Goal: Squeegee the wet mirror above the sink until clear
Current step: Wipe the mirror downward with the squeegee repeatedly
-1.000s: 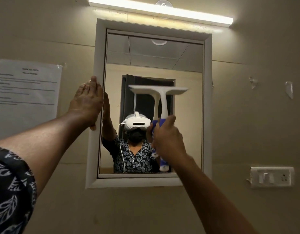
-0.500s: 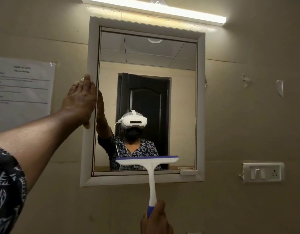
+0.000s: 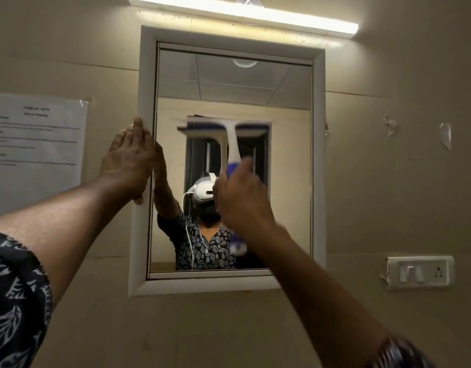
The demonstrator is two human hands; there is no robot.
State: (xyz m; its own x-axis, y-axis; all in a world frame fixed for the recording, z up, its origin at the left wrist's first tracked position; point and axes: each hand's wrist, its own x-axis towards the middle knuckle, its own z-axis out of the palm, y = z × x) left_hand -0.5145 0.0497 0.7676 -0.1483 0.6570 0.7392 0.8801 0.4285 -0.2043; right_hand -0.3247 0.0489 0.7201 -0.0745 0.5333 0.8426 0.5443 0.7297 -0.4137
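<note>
Left of the grip: notice [image 3: 35,152] taped to wall, then left hand [image 3: 128,160] flat and open on mirror [image 3: 287,155] frame, clamped on nothing. At the grip: right hand [image 3: 242,200] closed round blue handle of squeegee [image 3: 230,140], blade above, across the middle of the glass, blurred. Right of the grip: switch plate [image 3: 420,272]. Likely light, stiff plastic with a soft edge; slippery when wet, best held low on the handle. Glass fragile, so press evenly

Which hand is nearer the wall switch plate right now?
Right. The right hand grips the squeegee handle before the mirror's middle, left of the switch plate and above it. The left hand rests on the mirror frame's far left edge.
</note>
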